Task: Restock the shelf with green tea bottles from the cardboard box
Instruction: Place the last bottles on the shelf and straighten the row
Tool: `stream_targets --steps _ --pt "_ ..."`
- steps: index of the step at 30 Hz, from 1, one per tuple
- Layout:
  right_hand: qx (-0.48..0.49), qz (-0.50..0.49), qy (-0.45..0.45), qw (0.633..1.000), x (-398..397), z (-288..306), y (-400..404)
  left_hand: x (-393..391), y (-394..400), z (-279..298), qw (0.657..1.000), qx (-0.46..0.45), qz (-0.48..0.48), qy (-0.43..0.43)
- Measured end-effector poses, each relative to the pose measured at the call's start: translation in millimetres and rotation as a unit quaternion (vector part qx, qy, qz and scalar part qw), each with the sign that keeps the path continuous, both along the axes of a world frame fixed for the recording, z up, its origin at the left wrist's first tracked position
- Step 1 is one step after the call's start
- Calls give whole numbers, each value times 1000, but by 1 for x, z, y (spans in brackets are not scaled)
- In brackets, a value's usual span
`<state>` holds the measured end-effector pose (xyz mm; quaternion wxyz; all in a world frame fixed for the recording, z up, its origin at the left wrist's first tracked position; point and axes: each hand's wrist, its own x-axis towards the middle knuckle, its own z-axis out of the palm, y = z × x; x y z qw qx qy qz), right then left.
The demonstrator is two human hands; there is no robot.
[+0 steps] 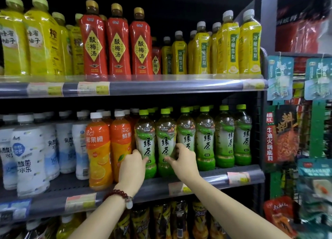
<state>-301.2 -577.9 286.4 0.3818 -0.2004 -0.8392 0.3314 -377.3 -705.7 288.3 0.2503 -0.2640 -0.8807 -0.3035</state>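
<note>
My left hand wraps around the lower half of the leftmost green tea bottle on the middle shelf, fingers curled onto its label, just beside the orange juice bottle. My right hand closes on the second green tea bottle, thumb across the front, fingers behind it. Both bottles stand upright at the front of the green tea row.

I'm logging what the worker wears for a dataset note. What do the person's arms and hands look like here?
Both forearms are bare, with no sleeves or gloves in view. The left hand has a dark red beaded bracelet at the wrist, with a pale oval pendant hanging from it. The right hand shows no jewellery or watch.
</note>
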Motion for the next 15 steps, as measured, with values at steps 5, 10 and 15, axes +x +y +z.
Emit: stream_targets --steps 5,10,15 --pt "62 20 -38 997 15 1 9 18 -2 -1 993 -81 44 79" --pt "104 40 -85 990 40 8 45 49 24 12 990 -84 71 88" --pt "108 42 -87 989 74 4 98 81 70 8 995 -57 44 67"
